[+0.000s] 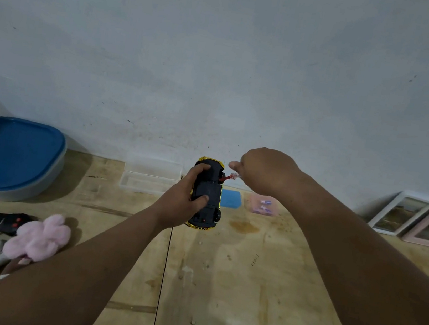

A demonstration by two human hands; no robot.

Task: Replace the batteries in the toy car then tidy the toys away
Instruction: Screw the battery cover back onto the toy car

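Gripping the upturned toy car point(206, 194), left hand point(179, 201); right hand point(264, 169) hides a screwdriver point(229, 176).

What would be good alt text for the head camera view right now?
A left hand holds a yellow toy car upside down above a wooden floor, while the right hand works a red-handled screwdriver at its underside. A blue-lidded tub and soft toys sit to the left.
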